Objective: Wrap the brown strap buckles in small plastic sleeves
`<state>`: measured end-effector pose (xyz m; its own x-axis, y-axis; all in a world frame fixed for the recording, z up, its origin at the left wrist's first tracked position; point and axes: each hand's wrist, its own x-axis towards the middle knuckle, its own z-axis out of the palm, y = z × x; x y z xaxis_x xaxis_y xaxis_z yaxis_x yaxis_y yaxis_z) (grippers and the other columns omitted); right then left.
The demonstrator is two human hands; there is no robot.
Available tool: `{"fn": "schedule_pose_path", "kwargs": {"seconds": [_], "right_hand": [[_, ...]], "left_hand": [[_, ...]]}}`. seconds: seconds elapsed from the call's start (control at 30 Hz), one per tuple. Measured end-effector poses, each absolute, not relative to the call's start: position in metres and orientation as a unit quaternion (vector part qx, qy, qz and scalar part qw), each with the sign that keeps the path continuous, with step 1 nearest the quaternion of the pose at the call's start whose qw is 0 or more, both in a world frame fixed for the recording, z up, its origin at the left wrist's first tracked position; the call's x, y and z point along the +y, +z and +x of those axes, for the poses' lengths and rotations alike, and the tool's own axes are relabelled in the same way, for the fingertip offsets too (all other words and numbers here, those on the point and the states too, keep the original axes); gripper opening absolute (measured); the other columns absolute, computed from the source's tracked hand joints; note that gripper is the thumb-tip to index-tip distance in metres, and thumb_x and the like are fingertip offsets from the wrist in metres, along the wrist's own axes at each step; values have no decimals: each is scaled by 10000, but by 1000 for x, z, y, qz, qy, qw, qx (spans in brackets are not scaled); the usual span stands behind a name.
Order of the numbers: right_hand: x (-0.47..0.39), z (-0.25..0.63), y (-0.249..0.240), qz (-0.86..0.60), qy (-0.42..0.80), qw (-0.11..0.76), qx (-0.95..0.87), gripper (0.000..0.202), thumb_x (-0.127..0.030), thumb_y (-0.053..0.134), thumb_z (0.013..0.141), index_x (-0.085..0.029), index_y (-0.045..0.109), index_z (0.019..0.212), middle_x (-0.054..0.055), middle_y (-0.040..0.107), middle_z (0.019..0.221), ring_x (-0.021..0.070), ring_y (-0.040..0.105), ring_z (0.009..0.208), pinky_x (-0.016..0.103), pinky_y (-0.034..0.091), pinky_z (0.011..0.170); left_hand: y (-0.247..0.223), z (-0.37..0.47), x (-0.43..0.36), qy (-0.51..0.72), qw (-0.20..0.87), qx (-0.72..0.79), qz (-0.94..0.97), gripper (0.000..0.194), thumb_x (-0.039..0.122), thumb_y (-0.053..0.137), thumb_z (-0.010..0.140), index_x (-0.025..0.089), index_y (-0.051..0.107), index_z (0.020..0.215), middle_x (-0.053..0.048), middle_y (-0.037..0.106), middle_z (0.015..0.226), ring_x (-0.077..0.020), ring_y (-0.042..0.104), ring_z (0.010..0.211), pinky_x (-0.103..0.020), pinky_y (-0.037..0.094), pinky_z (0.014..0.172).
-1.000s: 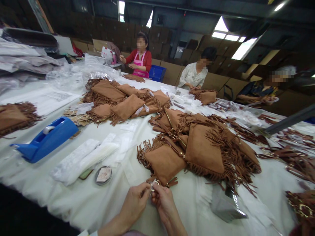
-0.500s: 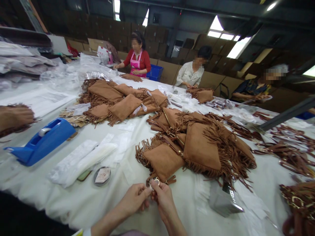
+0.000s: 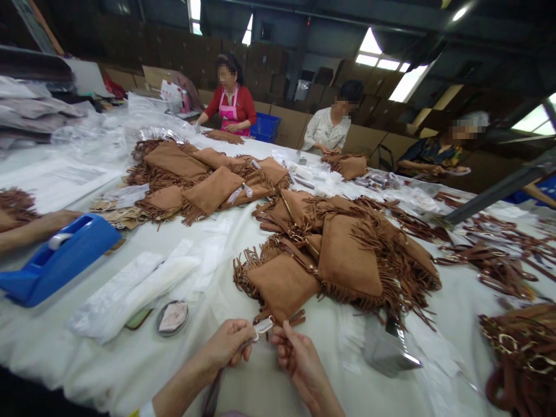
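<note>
At the lower middle, my left hand is closed on the end of a brown strap that hangs down toward me. A metal clasp with a whitish wrap sticks out from its fingertips. My right hand is just right of the clasp, its fingers curled and thumb and forefinger together; whether it pinches something is too small to tell. Just beyond both hands lies a brown fringed bag, against a larger fringed bag in a pile.
A blue tape dispenser, white strips and a round dish lie left. Another person's forearm reaches in there. A metal block and straps are right. Three people work across the table.
My hands have moved slightly apart, uncovering the clasp, and the strap now shows below my left hand. A forearm has come in at the left. The whole view has shifted slightly.
</note>
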<state>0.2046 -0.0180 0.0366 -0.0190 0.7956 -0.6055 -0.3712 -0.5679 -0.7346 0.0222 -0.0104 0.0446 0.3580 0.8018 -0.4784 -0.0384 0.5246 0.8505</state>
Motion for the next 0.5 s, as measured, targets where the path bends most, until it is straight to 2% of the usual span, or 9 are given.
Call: {"fn": "schedule_pose_path", "kwargs": {"seconds": [0.13,0.23,0.3,0.4,0.5], "right_hand": [[-30,241,46,-607,595,475,-228,426,-491,790,602,-105,718,767,31,639,623,49,444,469,147,325,407],[-38,267,53,-626,566,501,-194,416,-476,806,572,-107,715,741,11,616,586,52,440,465,154,324,408],[-42,288,55,-643,507,553,-157,404,-458,813,553,-121,709,750,-2,613,584,58,447,468,163,336,416],[-49,331,55,-696,314,635,-117,391,-463,773,581,-144,702,796,-3,639,624,86,487,502,192,382,456],[-55,375,58,-768,133,606,-159,454,-518,672,656,-137,705,900,70,717,806,181,606,680,259,453,554]], "left_hand": [[49,23,-11,279,709,505,405,397,545,547,701,154,536,634,59,499,458,-31,265,301,-202,122,356],[49,25,-12,271,690,520,425,417,566,536,697,158,526,612,49,509,471,-36,288,315,-198,148,360],[46,26,-13,257,687,524,432,441,600,526,686,165,515,618,42,528,478,-39,289,310,-197,155,359],[34,25,-15,236,695,520,438,475,648,509,682,175,503,643,40,555,499,-39,283,298,-196,141,355],[19,24,-16,224,696,508,456,494,662,491,708,175,505,630,64,488,452,-40,277,299,-192,137,357]]}}
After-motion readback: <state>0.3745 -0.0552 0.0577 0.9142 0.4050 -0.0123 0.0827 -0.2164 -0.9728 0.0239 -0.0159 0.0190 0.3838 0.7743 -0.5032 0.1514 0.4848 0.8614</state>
